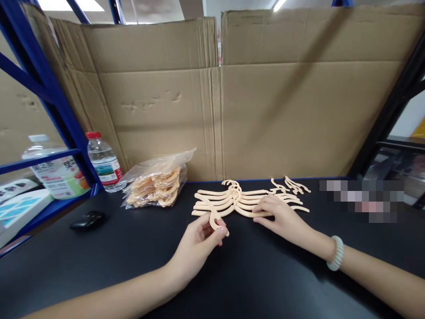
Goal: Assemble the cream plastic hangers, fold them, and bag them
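In my left hand (199, 239) is a beige plastic hanger piece (214, 217), its curved end pinched between thumb and fingers and its straight part pointing up and left. Behind it, several beige clothes hangers (217, 201) lie in an overlapping row on the black table, hooks toward the back. My right hand (282, 219), with a pale coiled band on the wrist, is closed over the right arm of the front hanger (247, 214), thumb on the near side. Its fingers cover part of the row. Loose beige pieces (295, 185) lie just behind the right end.
A clear bag of beige hangers (154, 188) stands left of the row. Farther left are a red-capped water bottle (104, 164), a black mouse (87, 220) and a larger bottle (58, 170) behind a blue frame. Cardboard (159, 106) walls the back; a blurred patch covers something at right.
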`<state>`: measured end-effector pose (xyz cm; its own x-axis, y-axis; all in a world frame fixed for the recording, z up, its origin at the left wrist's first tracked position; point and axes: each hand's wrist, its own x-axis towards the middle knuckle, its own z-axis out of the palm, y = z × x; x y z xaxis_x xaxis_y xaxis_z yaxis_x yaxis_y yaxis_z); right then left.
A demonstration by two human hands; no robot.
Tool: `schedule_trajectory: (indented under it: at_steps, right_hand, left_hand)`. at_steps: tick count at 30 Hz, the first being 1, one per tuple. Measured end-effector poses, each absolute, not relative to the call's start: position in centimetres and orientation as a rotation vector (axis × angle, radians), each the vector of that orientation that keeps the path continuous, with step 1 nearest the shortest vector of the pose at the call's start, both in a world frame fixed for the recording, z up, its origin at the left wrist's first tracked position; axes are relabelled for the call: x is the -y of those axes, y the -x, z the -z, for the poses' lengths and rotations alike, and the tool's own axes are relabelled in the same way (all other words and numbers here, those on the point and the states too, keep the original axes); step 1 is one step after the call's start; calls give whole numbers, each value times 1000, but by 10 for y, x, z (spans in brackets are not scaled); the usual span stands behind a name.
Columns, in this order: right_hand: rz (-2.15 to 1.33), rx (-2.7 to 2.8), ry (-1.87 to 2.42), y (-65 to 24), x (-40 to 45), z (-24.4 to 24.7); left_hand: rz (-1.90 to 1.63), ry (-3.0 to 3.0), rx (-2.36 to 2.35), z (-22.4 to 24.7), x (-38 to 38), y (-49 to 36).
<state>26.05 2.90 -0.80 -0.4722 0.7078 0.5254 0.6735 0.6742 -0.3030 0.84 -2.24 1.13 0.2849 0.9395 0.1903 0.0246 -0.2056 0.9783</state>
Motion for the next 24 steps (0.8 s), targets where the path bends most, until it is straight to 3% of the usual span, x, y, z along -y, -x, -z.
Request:
schedule_trajectory:
  at_steps: [11,16,24]
  right_hand:
    - [-121,2253,1083,-263,-18,12]
    - [-133,2183,1109,-274,-16,12]
    - [92,2055,926,-278,-12,8]
  left_hand:
    - [-1064,-1477,-952,-11,19,7]
    - [-1249,-1405,-991,-11,11,19]
    - [-1256,-1242,-870,-8,5,22]
